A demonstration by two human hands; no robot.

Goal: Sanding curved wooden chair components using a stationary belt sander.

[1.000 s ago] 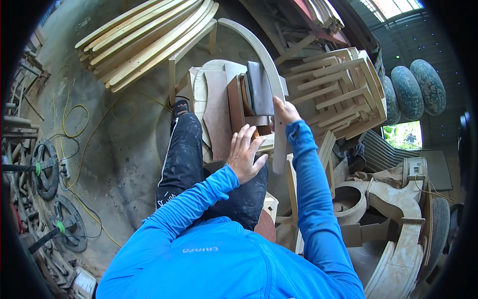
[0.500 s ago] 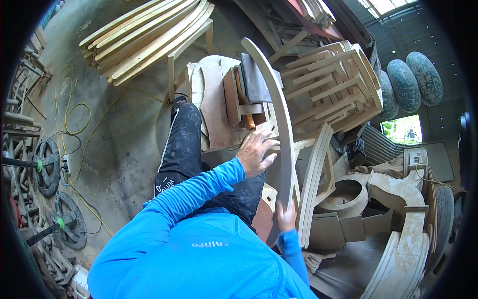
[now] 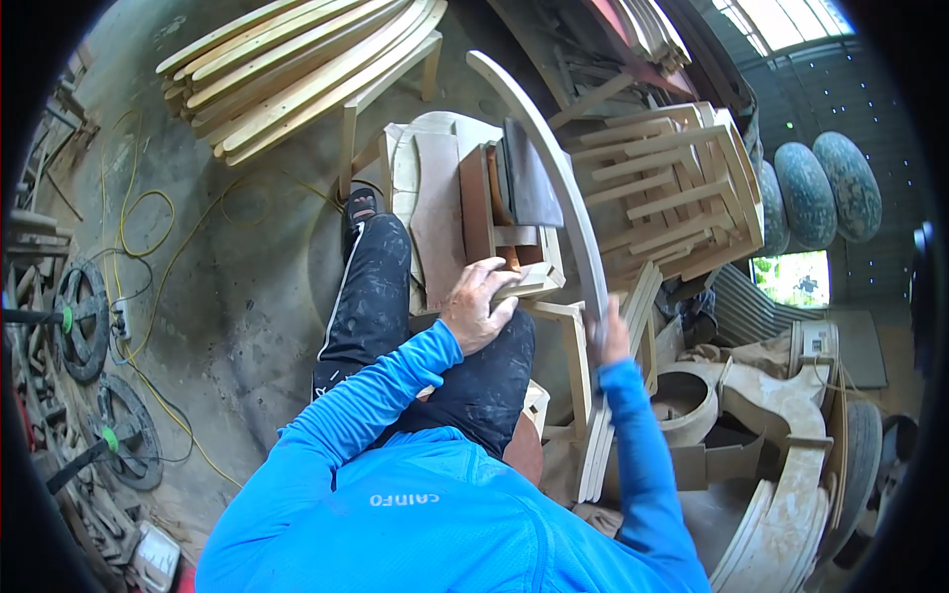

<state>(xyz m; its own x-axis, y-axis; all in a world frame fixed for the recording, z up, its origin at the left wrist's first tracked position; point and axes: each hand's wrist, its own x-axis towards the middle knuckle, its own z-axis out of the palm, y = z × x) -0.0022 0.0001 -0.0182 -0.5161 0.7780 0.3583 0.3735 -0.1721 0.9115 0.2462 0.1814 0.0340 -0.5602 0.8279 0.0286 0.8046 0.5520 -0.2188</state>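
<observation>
Below centre: left hand [image 3: 478, 308], fingers curled, pressing down on small wooden block [image 3: 529, 285] at near edge of pale workbench [image 3: 435, 198]. Right hand [image 3: 610, 333] clamped round lower end of long curved wooden slat [image 3: 550, 168], slat rising up and away over bench. Dark flat board [image 3: 529, 178] lies on bench just beside slat. Beyond: stack of curved slats [image 3: 297, 69] upper left; wooden chair frames [image 3: 672, 188] right; yellow cable [image 3: 148, 257] on concrete floor [image 3: 247, 296].
</observation>
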